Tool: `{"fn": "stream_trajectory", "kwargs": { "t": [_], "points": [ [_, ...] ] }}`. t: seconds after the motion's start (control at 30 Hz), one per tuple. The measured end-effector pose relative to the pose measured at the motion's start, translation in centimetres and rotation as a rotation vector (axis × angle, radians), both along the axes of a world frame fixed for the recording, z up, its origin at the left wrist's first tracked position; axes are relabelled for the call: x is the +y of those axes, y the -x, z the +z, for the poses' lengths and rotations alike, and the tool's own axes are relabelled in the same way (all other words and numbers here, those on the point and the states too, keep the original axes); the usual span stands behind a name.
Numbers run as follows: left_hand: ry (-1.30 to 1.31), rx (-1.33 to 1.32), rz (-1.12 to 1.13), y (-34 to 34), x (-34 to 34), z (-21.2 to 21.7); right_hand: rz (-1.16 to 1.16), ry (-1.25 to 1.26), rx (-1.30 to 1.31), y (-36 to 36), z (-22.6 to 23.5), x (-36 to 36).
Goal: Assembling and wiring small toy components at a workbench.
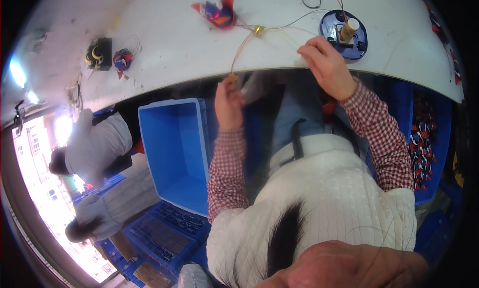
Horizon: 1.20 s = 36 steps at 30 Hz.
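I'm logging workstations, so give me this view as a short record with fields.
Left hand: pinching a small tan piece on wires
Right hand: beside a blue oval device; contact unclear
Table: white, bearing a winged toy glowing red
Left side: light-blue bin
Right side: blue bin of red-and-blue pieces

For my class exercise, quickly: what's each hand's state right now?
Left hand: closed, pinching a small orange-brown wired piece.
Right hand: half-curled beside the blue oval plastic device; cannot tell whether it holds anything.
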<state>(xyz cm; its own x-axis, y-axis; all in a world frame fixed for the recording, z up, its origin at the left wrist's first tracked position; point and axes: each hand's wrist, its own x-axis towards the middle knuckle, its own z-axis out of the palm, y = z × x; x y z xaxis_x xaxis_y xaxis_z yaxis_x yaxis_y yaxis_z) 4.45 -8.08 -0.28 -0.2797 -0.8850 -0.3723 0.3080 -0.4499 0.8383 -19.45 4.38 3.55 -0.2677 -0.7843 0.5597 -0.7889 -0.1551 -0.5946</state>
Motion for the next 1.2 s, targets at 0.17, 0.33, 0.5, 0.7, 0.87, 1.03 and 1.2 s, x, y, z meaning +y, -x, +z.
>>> {"fn": "stream_trajectory", "kwargs": {
  "t": [0.17,0.33,0.5,0.7,0.87,1.03,1.2],
  "points": [
    [0.022,-0.01,-0.139,1.0,-1.6,0.8,-0.121,-0.013,0.198,1.2,-1.0,-1.5],
    [0.1,-0.003,-0.215,1.3,-0.5,1.0,-0.147,-0.073,0.256,-0.6,-0.8,-0.3],
    [0.15,-0.03,-0.294,3.0,0.9,3.0,-0.156,-0.067,0.292,-1.4,0.3,0.9],
    [0.126,-0.054,-0.342,4.7,1.7,3.7,-0.055,-0.055,0.259,-2.6,2.3,1.0],
    [0.128,-0.052,-0.381,5.6,2.2,3.5,-0.011,-0.078,0.175,-4.7,2.2,-0.2],
    [0.166,-0.056,-0.402,5.7,2.6,3.1,-0.001,-0.051,0.156,-5.1,1.2,-1.3],
    [0.198,-0.079,-0.398,5.7,2.6,3.0,-0.014,-0.063,0.165,-5.1,0.6,-1.7]
  ]
}}
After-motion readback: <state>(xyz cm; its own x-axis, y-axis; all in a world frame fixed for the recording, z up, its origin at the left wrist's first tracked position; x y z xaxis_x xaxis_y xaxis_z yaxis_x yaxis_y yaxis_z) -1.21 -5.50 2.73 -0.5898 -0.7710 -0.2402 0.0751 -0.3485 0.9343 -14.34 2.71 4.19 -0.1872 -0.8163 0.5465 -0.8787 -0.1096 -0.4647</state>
